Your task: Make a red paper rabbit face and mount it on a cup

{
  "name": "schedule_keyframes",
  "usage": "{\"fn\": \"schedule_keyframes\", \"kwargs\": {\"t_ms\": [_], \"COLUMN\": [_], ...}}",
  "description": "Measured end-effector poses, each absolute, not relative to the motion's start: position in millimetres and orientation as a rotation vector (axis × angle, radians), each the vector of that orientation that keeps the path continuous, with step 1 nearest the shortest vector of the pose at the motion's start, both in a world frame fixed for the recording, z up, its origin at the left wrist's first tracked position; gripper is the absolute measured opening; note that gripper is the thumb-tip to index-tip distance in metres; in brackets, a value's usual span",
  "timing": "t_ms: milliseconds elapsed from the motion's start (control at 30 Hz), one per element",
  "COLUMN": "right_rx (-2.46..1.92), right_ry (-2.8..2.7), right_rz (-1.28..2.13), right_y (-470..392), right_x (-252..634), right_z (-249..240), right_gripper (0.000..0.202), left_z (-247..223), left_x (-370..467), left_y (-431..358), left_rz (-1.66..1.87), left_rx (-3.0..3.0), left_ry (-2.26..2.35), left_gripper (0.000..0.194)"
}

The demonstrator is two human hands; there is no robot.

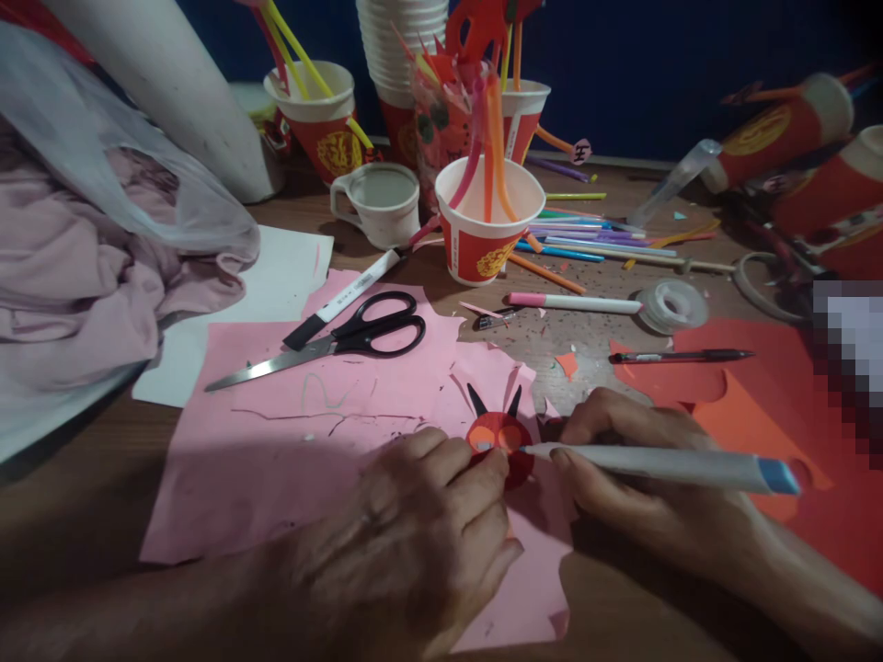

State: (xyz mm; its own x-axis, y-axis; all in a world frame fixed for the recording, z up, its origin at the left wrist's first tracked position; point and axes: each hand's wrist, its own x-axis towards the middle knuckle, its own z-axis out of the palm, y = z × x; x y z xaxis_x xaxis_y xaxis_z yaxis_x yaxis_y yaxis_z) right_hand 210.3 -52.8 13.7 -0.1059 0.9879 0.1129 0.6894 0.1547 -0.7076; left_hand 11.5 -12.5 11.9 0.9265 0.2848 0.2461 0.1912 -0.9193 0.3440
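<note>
A round red paper face (503,425) with orange eyes and two black pointed horns lies on a sheet of pink paper (262,478). My left hand (428,524) rests over its lower left part, fingers bent and close together, holding it down. In my right hand (655,519) is a white marker (676,466) with a blue end. Its tip points left and meets the face near the right eye. The left fingers hide the lower part of the face.
Black-handled scissors (345,345) and a black-and-white marker (345,296) lie on the pink paper. Behind stand a red-and-white paper cup (475,248) and a white mug (386,202). Clear tape (672,305), a pen (682,357) and red paper (773,345) are at right.
</note>
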Motion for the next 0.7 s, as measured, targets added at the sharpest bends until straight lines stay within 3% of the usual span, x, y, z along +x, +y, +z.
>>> {"fn": "schedule_keyframes", "kwargs": {"t_ms": [700], "right_rx": [-1.566], "right_ry": [-1.832], "right_rz": [0.747], "right_y": [-49.8], "right_x": [209.2], "right_z": [12.8], "right_gripper": [0.015], "left_z": [10.2], "left_x": [10.9], "left_y": [-12.5], "left_rz": [0.39], "left_rx": [2.764], "left_ry": [0.311], "left_gripper": [0.014]}}
